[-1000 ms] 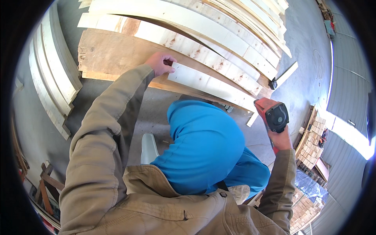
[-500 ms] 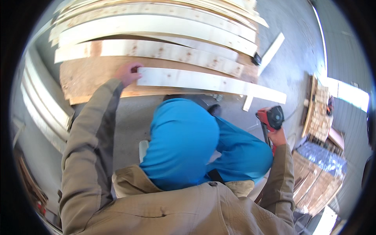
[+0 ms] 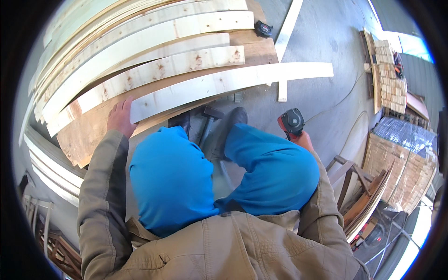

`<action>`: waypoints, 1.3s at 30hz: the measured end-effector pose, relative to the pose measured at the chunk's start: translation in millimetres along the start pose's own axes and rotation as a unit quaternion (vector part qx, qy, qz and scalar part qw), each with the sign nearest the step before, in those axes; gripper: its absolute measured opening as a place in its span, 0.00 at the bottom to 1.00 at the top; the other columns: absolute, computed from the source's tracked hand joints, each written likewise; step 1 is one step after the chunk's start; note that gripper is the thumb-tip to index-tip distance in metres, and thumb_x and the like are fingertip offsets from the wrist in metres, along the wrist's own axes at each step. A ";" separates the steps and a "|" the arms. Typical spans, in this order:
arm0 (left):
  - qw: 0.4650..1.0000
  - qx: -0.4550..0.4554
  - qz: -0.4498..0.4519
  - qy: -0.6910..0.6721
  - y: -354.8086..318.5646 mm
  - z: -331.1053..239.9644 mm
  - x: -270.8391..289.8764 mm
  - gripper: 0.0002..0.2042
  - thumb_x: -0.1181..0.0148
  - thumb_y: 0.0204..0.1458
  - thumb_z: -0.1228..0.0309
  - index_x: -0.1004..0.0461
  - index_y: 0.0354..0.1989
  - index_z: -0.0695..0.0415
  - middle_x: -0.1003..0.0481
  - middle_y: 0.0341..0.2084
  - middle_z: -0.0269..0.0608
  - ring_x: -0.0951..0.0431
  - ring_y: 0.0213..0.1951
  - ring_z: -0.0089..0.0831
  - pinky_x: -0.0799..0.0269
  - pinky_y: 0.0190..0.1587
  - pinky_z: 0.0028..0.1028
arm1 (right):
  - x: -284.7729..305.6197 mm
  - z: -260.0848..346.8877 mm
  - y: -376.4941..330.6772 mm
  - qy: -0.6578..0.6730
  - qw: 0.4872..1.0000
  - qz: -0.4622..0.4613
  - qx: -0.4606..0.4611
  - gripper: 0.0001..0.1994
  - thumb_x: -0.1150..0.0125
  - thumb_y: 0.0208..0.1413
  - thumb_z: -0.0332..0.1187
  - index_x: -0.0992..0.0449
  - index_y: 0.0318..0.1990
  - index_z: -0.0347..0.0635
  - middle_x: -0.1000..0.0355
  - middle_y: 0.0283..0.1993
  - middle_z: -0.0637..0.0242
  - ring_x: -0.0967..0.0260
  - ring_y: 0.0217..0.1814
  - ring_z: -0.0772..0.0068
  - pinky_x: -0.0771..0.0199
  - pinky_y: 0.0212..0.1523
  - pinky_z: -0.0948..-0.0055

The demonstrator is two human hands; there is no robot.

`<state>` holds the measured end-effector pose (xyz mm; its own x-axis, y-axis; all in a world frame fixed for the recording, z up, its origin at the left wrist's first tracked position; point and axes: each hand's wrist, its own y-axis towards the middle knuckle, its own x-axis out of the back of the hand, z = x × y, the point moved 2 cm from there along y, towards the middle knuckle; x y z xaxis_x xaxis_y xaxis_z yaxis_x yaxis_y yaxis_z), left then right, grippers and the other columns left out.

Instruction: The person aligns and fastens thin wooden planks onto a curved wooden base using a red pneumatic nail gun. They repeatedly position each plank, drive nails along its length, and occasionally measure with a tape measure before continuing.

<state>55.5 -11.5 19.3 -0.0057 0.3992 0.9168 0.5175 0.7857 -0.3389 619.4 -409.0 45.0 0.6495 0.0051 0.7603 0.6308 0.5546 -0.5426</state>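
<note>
My left hand is at the left end of a long pale wooden board, with fingers and thumb closed about that end. The board lies along the near edge of a brown wooden worktop, its right end sticking out past the corner. My right hand is wrapped round the handle of a red and black nail gun, held above the floor by my right knee, off the board. Part of its grip is hidden by my hand and leg.
Several pale boards lie beyond on the worktop. A black tape measure sits at its right edge. Short strips are past the board, lower down. Stacked timber stands at the right, near a thin hose on the floor.
My view has turned, so the worktop and boards now slant up to the right. The left hand stays at the board's end. The nail gun remains in my right hand, apart from the board.
</note>
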 end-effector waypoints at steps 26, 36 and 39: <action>0.954 0.056 0.248 -0.157 6.5 -10.9 86.9 0.42 0.22 0.26 0.74 0.27 0.61 0.60 0.20 0.48 0.50 0.18 0.51 0.42 0.25 0.58 0.33 | -129.5 -23.6 41.2 -0.163 0.972 -0.129 -0.108 0.30 0.46 0.65 0.35 0.40 0.75 0.44 0.24 0.56 0.46 0.19 0.48 0.35 0.19 0.44 0.41; 0.852 0.112 0.372 -0.352 5.0 15.4 83.3 0.44 0.28 0.26 0.77 0.29 0.64 0.65 0.21 0.50 0.45 0.19 0.51 0.34 0.24 0.58 0.32 | -162.5 -5.5 35.9 -0.116 0.974 -0.171 -0.097 0.32 0.44 0.66 0.39 0.43 0.75 0.42 0.29 0.61 0.42 0.21 0.46 0.32 0.19 0.41 0.40; 0.829 0.117 0.401 -0.372 4.2 13.0 86.8 0.46 0.29 0.26 0.77 0.29 0.65 0.66 0.21 0.51 0.45 0.20 0.52 0.35 0.24 0.59 0.32 | -171.3 -6.9 35.4 -0.103 0.981 -0.124 -0.108 0.34 0.44 0.65 0.34 0.46 0.77 0.45 0.33 0.65 0.43 0.21 0.50 0.32 0.19 0.43 0.40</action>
<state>46.1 32.6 94.7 -0.3117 0.9499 0.0217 0.4311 0.1618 -0.8877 533.4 -396.0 -107.0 0.3783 0.0725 0.9228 0.8484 0.3716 -0.3770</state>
